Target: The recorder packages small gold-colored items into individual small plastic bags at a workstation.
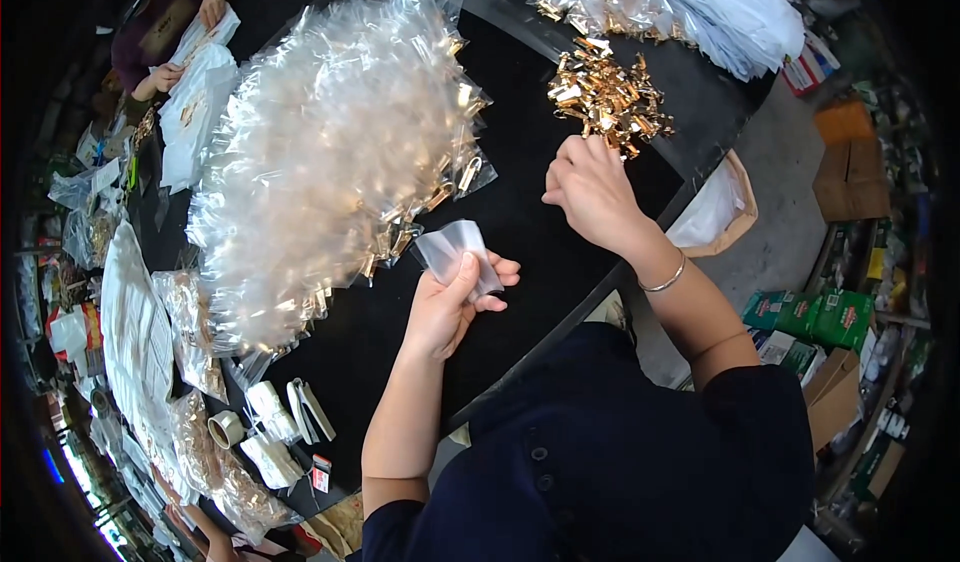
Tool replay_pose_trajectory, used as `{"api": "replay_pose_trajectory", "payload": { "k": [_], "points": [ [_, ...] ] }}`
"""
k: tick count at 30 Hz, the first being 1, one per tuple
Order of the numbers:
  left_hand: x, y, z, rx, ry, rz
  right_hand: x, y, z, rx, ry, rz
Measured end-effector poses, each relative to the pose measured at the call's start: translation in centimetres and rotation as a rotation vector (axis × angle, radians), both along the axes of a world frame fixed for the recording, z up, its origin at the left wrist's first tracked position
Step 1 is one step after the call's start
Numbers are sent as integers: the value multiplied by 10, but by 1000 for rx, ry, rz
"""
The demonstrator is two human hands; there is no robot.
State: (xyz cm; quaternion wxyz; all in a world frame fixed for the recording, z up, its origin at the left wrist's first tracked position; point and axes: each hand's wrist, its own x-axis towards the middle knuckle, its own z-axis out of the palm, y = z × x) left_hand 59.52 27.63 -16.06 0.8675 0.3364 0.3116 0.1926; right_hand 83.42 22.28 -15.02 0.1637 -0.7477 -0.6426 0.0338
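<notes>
A small clear plastic bag (pixel 458 250) is held in the left hand (pixel 445 307), pinched between the thumb and the fingers, just above the black table (pixel 520 212) and near its front edge. The right hand (pixel 590 192) is stretched forward to a loose heap of gold metal clips (pixel 605 97), and its fingers are curled down onto the near edge of that heap; whether a clip is already gripped cannot be told, since the fingertips are hidden behind the knuckles. A thin bracelet (pixel 665 280) is worn on the right wrist. To the left of both hands, a large fan-shaped pile of filled clear bags (pixel 320 162) is spread over the table, with gold pieces showing at its lower edge, close beside the bag in the left hand. Further filled bags and a stack of white bags (pixel 730 7) are seen at the far side of the table. A roll of tape (pixel 226 427) and some small white packets (pixel 270 432) are laid near the left front corner. At the far left, another person's hands (pixel 185 47) are busy with white bags. Beside the table on the right, a paper sack (pixel 720 212) with a plastic liner is stood on the floor, and green cartons (pixel 810 317) are stacked nearby.
</notes>
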Motion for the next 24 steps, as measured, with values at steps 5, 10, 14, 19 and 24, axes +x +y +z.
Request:
{"api": "replay_pose_trajectory", "payload": {
  "k": [5,10,14,19,24],
  "points": [
    [-5,1,-2,-12,17,29,3,-36,39,-25,103,141],
    [-1,1,3,-22,20,62,48,-102,71,-369,346,59],
    [3,1,-1,-4,41,108,50,-93,45,-216,431,-145],
    [5,-5,0,96,99,140,39,-42,12,119,362,-87],
    [17,-12,3,53,125,287,35,-12,-6,93,377,107]
  ]
}}
